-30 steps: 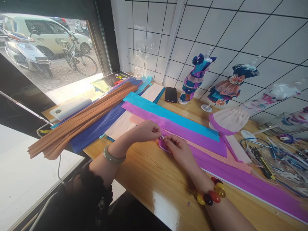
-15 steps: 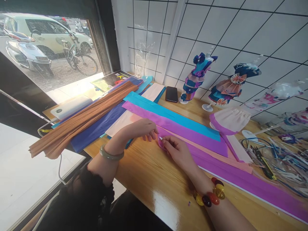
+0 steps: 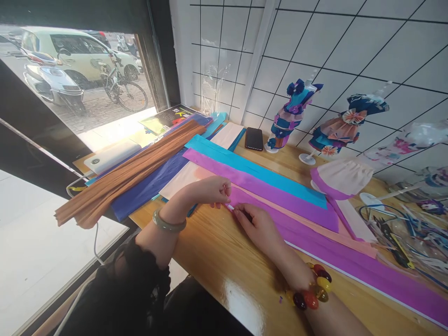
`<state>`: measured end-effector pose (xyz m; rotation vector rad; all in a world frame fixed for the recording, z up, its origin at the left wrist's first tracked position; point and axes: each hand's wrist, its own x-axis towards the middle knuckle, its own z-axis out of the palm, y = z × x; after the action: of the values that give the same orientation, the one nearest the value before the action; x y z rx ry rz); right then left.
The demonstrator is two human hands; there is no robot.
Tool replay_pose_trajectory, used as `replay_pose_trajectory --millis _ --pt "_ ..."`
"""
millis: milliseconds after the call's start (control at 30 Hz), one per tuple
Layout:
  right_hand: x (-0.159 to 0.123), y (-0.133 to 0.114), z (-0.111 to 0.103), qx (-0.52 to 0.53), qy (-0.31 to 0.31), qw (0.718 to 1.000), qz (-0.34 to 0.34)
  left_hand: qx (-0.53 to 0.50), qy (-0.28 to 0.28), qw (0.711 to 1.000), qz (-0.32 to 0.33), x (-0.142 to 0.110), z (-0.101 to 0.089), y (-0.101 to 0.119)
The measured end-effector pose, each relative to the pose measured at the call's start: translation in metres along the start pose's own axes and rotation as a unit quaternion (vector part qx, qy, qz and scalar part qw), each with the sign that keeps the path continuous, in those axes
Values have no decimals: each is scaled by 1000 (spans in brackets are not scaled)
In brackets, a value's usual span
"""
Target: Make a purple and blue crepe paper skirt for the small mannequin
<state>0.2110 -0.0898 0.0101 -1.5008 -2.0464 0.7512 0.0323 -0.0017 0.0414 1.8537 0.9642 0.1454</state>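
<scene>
My left hand [image 3: 212, 190], with a jade-coloured bangle [image 3: 169, 222] at the wrist, is closed with curled fingertips. Close by on the right, my right hand [image 3: 257, 223] pinches a narrow purple-and-white strip [image 3: 231, 207] between thumb and forefinger. This short strip reaches across to the left fingers, which partly hide its other end. Beneath and behind both hands lie long purple sheets [image 3: 280, 198], a turquoise sheet [image 3: 259, 170] and a thin peach strip [image 3: 336, 233]. A beaded bracelet [image 3: 311, 298] circles my right wrist.
Pleated brown paper [image 3: 133, 172] and dark blue sheets [image 3: 150, 186] lie to the left. A phone [image 3: 254, 139] rests near the wall beside small dressed mannequins [image 3: 289, 114]. At the right are a cutter knife [image 3: 397, 245] and scattered strips [image 3: 425, 233]. A window is at the left.
My left fingers have curled in more tightly. The strip, which hung in a small loop between the hands, now looks straighter. The view has shifted slightly.
</scene>
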Motion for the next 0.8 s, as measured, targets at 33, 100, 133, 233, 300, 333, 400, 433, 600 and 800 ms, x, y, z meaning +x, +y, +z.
replay_pose_trajectory --millis 33,100,133,233,300,333,400,433,600,800 --pt "0 -1 0 -9 -3 1000 -3 7 -3 1000 -2 0 -1 -1" --pt "0 -2 0 -26 -7 1000 -6 21 -11 1000 -7 1 -2 -3" --pt "-1 -3 0 -34 -10 999 -5 27 -17 999 -8 1 -2 -4" --pt "-2 -4 -1 -46 -19 999 0 50 -29 998 -2 3 -3 -6" --pt "-2 -5 -2 -39 -26 999 3 65 -28 998 -2 5 -2 -8" --pt "-2 -5 -2 -31 -29 999 5 73 -26 997 -3 5 -2 -8" --pt "-3 -5 -5 -10 -31 999 9 90 -23 996 -1 6 -2 -9" --pt "-3 -5 -7 0 -30 999 12 98 -21 995 2 6 -1 -9" --pt "-12 -3 -22 28 -23 998 53 144 -13 989 0 4 0 -4" --pt "-43 -4 -55 83 -38 987 129 223 0 975 -1 2 3 4"
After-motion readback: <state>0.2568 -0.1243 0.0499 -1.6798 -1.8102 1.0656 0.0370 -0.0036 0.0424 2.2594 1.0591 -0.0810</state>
